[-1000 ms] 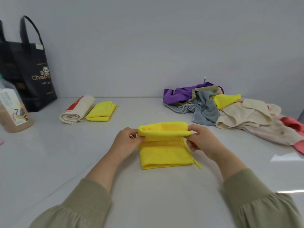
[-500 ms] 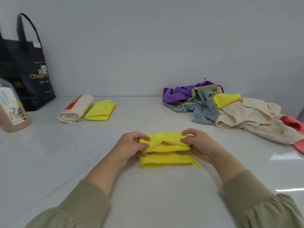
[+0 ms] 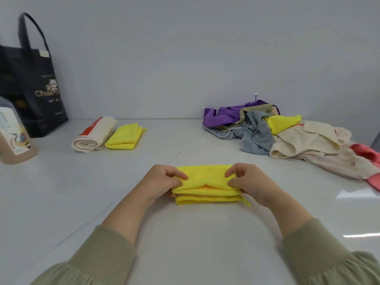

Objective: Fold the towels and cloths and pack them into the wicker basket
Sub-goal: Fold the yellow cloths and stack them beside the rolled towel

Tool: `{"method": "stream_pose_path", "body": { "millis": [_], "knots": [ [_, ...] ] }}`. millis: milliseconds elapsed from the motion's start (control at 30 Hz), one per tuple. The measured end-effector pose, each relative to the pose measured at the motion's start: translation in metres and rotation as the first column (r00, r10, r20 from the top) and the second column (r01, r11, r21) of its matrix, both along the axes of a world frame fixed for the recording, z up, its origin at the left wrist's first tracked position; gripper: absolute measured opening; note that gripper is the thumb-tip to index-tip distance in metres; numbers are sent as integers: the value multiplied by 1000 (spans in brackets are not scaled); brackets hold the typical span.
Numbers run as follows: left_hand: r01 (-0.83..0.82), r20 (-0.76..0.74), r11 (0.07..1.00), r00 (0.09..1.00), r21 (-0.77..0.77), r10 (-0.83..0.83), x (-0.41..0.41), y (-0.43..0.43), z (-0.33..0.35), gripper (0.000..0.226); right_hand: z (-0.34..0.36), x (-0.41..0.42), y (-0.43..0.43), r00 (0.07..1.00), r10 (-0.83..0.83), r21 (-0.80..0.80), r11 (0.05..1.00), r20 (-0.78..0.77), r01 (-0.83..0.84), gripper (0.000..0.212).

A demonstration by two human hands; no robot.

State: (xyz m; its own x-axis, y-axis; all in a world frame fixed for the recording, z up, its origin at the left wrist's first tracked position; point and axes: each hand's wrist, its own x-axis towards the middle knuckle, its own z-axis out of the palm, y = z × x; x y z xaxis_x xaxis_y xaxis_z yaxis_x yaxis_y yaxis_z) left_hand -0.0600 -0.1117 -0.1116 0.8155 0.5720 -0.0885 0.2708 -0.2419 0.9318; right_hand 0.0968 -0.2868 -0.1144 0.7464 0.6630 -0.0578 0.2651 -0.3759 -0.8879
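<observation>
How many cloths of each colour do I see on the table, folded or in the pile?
Yellow: 3, one in both hands, one folded, one in the pile
Cream: 2, one rolled, one in the pile
Purple: 1
Grey: 1
Pink: 1
Total: 8; the pile may hide more.

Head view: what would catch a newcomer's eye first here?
The bright yellow cloth at centre, pinched at its ends by the left hand and right hand on the white table. Then the jumbled cloth pile at back right, and two finished cloths at back left.
</observation>
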Motion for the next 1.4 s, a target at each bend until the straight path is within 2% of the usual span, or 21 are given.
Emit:
{"method": "stream_pose_path", "body": {
  "millis": [100, 167, 200, 267, 300, 367, 433, 500, 567, 700, 867, 933, 1000, 1067, 1133, 1200, 1267, 1300, 1333, 1400],
  "knots": [
    [76, -125, 941, 992, 330, -36, 1, 1, -2, 24, -1, -3, 0, 992, 2, -29, 1000, 129, 1, 20],
    [82, -148, 806, 989, 587, 7, 2, -3, -6, 8, -2, -5, 2, 974, 4, -56, 998, 226, 9, 20],
    [59, -112, 725, 993, 686, 26, 3, -4, -7, 7, -2, -7, 3, 966, 10, -68, 998, 259, 8, 20],
    [39, -6, 615, 998, 788, -55, 5, -3, -12, 29, -2, -9, 4, 956, 12, -80, 997, 294, 13, 20],
    [66, 2, 601, 994, 797, -111, 6, -3, -12, 38, -1, -9, 4, 951, 7, -86, 996, 309, 21, 21],
    [185, -76, 614, 977, 767, -200, 6, -6, -12, 58, -3, -8, 4, 932, 16, -140, 990, 363, 37, 21],
    [243, -120, 619, 965, 747, -234, 6, -7, -14, 69, -6, -6, 4, 881, 35, -196, 978, 472, 66, 16],
    [246, -139, 594, 966, 766, -220, 6, -8, -14, 65, -7, -7, 3, 815, 22, -116, 992, 579, 56, 8],
    [243, -156, 552, 967, 797, -200, 7, -10, -14, 50, -4, -11, 2, 797, 62, -62, 998, 601, -31, 18],
    [208, -124, 506, 973, 837, -196, 6, -14, -15, 29, 1, -17, 2, 737, 283, -269, 953, 614, -141, 20],
    [197, -109, 489, 973, 850, -204, 5, -16, -14, 22, 7, -20, -5, 712, 193, -108, 981, 675, -163, 24],
    [203, -94, 498, 967, 843, -236, 6, -16, -15, 20, 6, -19, -7, 689, 232, -146, 972, 687, -182, 24],
    [237, -114, 501, 958, 833, -265, 6, -16, -15, 17, 3, -17, -7, 695, 319, -268, 945, 644, -186, 24],
    [262, -132, 504, 951, 823, -279, 8, -16, -17, 19, 1, -16, -8, 724, 357, -338, 924, 591, -180, 24],
    [238, -105, 525, 957, 817, -270, 9, -15, -19, 37, 0, -17, -7, 722, 358, -342, 923, 593, -177, 18],
    [157, -15, 541, 966, 826, -258, 12, -16, -21, 56, 1, -20, -5, 713, 343, -336, 929, 612, -158, 14],
    [51, 70, 488, 971, 871, -228, 17, -17, -21, 56, -3, -20, -1, 725, 305, -328, 938, 617, -116, 19],
    [52, 44, 457, 979, 888, -197, 19, -19, -21, 57, -3, -19, 1, 740, 280, -323, 942, 612, -90, 26],
    [121, -58, 435, 986, 892, -155, 21, -22, -19, 61, -4, -20, 4, 750, 250, -321, 945, 612, -53, 33],
    [327, -338, 420, 940, 847, -52, 22, -24, -22, 61, -5, -23, 10, 755, 202, -347, 937, 623, 36, 43]
  ]
}}
